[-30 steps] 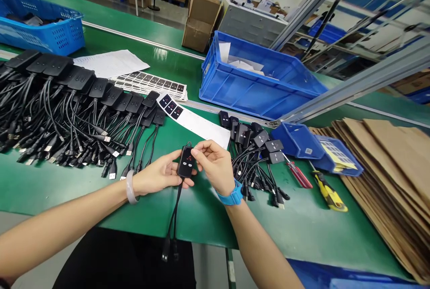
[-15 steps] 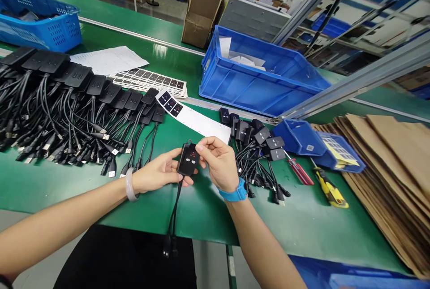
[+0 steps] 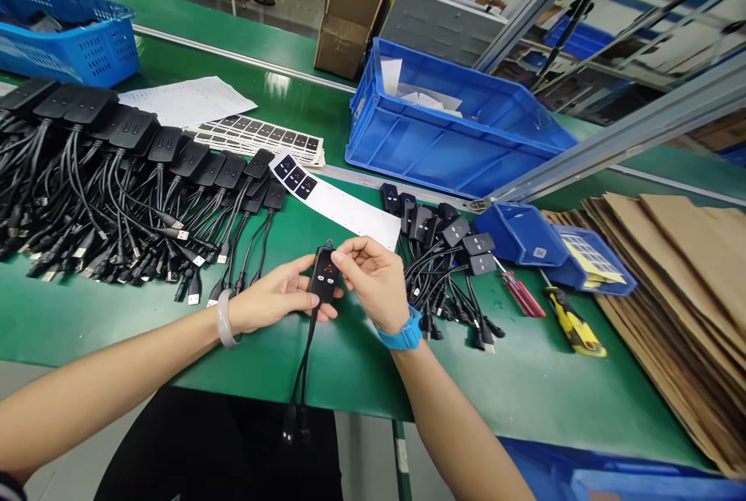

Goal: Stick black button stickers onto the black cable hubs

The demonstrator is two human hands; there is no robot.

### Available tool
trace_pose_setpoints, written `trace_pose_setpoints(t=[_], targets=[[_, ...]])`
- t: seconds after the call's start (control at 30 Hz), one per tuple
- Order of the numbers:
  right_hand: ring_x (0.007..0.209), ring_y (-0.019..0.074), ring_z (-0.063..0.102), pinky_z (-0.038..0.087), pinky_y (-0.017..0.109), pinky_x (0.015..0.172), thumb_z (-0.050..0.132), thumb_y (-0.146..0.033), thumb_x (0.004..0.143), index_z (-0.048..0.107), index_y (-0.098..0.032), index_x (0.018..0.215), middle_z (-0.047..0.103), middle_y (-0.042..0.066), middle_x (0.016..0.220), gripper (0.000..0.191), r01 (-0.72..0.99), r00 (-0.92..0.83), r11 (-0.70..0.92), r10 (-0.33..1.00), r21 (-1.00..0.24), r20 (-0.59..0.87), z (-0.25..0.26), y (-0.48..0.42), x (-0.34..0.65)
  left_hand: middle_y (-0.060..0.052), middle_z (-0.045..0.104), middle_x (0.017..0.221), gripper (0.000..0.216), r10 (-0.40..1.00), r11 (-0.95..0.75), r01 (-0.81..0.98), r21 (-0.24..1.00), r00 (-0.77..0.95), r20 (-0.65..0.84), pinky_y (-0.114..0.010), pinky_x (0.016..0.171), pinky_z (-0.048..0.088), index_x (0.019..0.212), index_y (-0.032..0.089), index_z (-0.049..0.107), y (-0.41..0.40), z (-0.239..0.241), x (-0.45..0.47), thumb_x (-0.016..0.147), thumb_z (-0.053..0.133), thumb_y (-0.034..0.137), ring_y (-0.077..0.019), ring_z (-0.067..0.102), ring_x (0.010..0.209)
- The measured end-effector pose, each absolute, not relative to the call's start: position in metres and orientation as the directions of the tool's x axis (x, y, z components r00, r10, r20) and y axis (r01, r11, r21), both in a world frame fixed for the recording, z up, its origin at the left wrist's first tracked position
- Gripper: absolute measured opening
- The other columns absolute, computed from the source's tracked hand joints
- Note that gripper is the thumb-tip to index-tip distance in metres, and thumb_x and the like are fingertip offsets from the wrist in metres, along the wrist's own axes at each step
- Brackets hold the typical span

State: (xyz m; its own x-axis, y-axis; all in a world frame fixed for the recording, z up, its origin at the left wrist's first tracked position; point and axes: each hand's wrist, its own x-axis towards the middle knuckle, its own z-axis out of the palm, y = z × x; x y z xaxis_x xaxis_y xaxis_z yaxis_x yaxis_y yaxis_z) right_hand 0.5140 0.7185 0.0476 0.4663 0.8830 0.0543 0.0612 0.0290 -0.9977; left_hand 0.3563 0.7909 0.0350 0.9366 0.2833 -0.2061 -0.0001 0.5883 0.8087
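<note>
My left hand (image 3: 285, 299) grips a small black control box (image 3: 322, 291) by its sides, above the green table. Two cables (image 3: 304, 369) hang from the lower end of the box, over the table's front edge. On its face lies a black label (image 3: 328, 271) with red marks and two pale button spots. At the upper right corner of this label, my right hand (image 3: 373, 276) has thumb and forefinger pinched together. Just behind my hands is a curved white sticker strip (image 3: 355, 212) bearing three black labels at its left end.
Many cabled black boxes (image 3: 134, 130) are heaped at left, with a smaller labelled group (image 3: 455, 232) at right. Behind stand sticker sheets (image 3: 262, 137), a blue crate (image 3: 437, 145) and a blue basket (image 3: 87, 50). Screwdrivers (image 3: 574, 326) and cardboard sheets (image 3: 670, 291) lie right.
My right thumb and forefinger have shifted slightly left over the box's upper corner. The label now looks flatter and straighter on the box. My left hand keeps its hold.
</note>
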Motion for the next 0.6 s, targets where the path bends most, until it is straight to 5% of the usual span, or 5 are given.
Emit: trace_pose_setpoints(t=[0.43, 0.6], targets=[[0.049, 0.0101, 0.053, 0.046, 0.021, 0.039, 0.072, -0.03, 0.074, 0.062, -0.02, 0.072, 0.059, -0.002, 0.06, 0.014, 0.136, 0.551, 0.032, 0.828, -0.99, 0.102, 0.0444, 0.7167, 0.5059, -0.008, 0.067, 0.091, 0.067, 0.317, 0.468, -0.004, 0.884, 0.934, -0.163, -0.033, 0.082, 0.053, 0.142, 0.017, 0.038, 0.7876, 0.0329, 0.3543, 0.084, 0.069, 0.026, -0.0194, 0.068, 0.083], [0.058, 0.0106, 0.053, 0.048, 0.022, 0.047, 0.073, -0.029, 0.075, 0.063, -0.021, 0.086, 0.056, -0.002, 0.068, 0.017, 0.253, 0.57, 0.035, 0.802, -0.967, 0.179, 0.0392, 0.7151, 0.5063, -0.009, 0.068, 0.09, 0.073, 0.322, 0.449, -0.017, 0.894, 0.936, -0.144, -0.034, 0.079, 0.053, 0.145, 0.018, 0.028, 0.7858, 0.0326, 0.354, 0.084, 0.068, 0.028, -0.0209, 0.068, 0.085]])
